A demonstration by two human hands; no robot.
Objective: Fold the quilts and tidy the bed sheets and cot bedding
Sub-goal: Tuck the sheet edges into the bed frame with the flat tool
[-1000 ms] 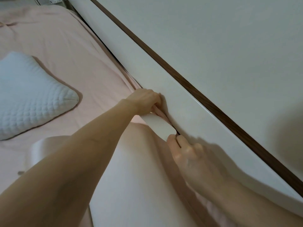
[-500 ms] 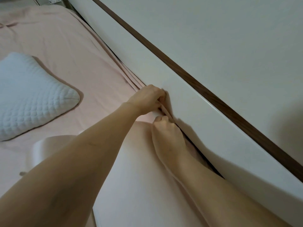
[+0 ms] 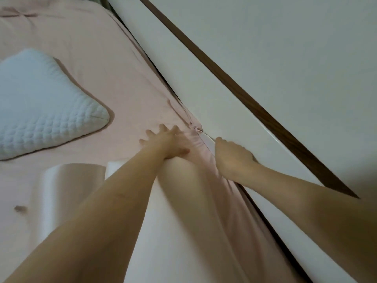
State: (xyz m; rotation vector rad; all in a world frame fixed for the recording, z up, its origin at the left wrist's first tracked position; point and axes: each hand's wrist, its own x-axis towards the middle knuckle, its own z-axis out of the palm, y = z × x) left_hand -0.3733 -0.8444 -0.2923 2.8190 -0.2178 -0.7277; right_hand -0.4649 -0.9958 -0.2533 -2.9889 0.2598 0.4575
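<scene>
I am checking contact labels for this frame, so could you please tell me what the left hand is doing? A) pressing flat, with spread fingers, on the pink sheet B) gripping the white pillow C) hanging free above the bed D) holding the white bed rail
A: the left hand lies with fingers spread on the pink sheet near the bed's edge, well apart from the white pillow.

The sheet (image 3: 98,82) was pale pink; the pillow (image 3: 38,103) was white with a quilted dot pattern; the wall (image 3: 295,58) was white with a dark brown strip (image 3: 234,86).
</scene>
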